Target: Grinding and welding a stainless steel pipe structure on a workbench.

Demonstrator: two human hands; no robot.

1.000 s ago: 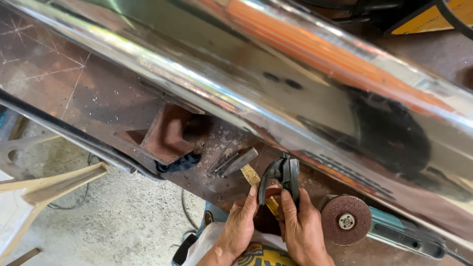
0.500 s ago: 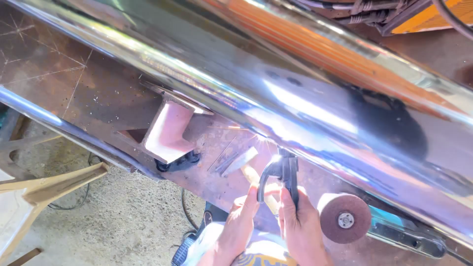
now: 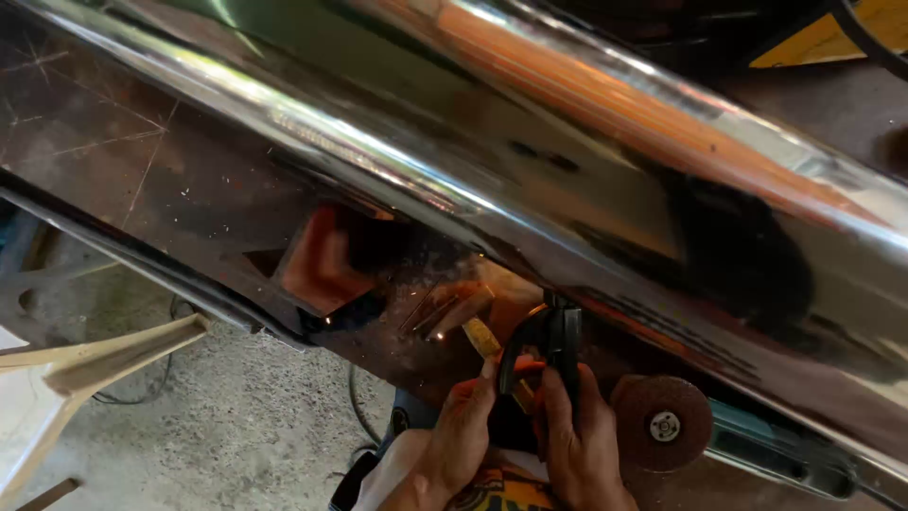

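Note:
Both my hands are at the bottom centre, closed around a black clamp-like hand tool (image 3: 556,343). My right hand (image 3: 584,445) grips its handle from below. My left hand (image 3: 463,426) pinches the tool's lever side, its fingertips next to a short yellowish strip (image 3: 480,335). The tool's head points at the lower edge of a long polished steel tube (image 3: 567,142), which runs diagonally across the view. Below the tube lies a rusty steel tabletop (image 3: 170,199) with a few orange sparks near a flat metal piece (image 3: 452,310).
An angle grinder's brown disc (image 3: 662,422) lies just right of my right hand, with its teal body (image 3: 776,454) beyond. A reddish bracket (image 3: 317,260) stands on the tabletop. On the left are pale wooden bars (image 3: 104,355), a concrete floor (image 3: 236,435) and a dark cable (image 3: 355,402).
The bright flash of half a second ago has faded to a dim orange glow with small sparks. My hands and the tool have stayed almost in place, slightly lower.

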